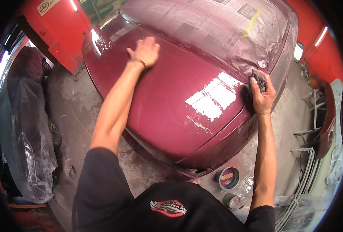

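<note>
A glossy dark red car panel (171, 112) fills the middle, with a bright white reflection and a wet-looking streak on it. My left hand (145, 53) lies on or just over its far left part, fingers spread and slightly blurred, holding nothing. At the panel's right edge, my right hand (263, 94) grips a crumpled dark grey cloth (259, 80) between thumb and fingers, beside the covered glass. Sheets of newspaper (194, 21) under clear film, with a strip of yellow tape (252, 23), mask the car's window. Whether the cloth touches the paint is hard to see.
Near the car's lower edge stand a round bucket (227, 178) and a small tin (231, 200). Metal racks (314, 110) and a dark red curved panel (328, 123) are on the right. A film-covered vehicle (28, 131) stands left. A thin cable (76, 116) crosses the floor.
</note>
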Demonstrator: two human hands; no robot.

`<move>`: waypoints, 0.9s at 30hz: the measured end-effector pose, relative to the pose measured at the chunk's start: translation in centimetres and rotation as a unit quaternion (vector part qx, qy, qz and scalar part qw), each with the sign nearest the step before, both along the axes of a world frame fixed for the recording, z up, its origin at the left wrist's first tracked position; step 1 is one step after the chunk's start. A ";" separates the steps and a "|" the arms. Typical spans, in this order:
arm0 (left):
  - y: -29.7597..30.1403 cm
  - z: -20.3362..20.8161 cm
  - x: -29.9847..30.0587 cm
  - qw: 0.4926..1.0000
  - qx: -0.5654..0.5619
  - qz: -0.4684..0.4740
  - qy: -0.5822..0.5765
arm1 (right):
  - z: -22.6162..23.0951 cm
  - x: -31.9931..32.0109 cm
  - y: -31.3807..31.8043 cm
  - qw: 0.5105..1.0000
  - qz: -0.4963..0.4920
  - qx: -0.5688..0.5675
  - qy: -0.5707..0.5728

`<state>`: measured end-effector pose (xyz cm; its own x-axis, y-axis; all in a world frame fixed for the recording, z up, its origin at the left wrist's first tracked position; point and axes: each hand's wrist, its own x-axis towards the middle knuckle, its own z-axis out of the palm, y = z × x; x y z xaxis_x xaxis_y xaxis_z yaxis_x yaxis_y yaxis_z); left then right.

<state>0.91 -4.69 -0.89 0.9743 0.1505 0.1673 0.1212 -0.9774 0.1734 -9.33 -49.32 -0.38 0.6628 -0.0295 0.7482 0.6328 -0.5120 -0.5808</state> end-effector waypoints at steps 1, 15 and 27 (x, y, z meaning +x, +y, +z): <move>-3.0 0.0 -2.0 0.998 0.014 -0.067 -0.007 | -0.1 -0.1 -0.5 1.000 -0.001 0.000 0.016; 5.6 0.6 2.6 0.998 0.004 0.050 0.032 | -0.1 0.0 -0.4 1.000 -0.002 0.016 0.023; -19.6 -1.6 -20.1 0.906 0.071 -0.417 -0.008 | -0.7 0.1 -1.7 0.999 -0.018 0.017 0.026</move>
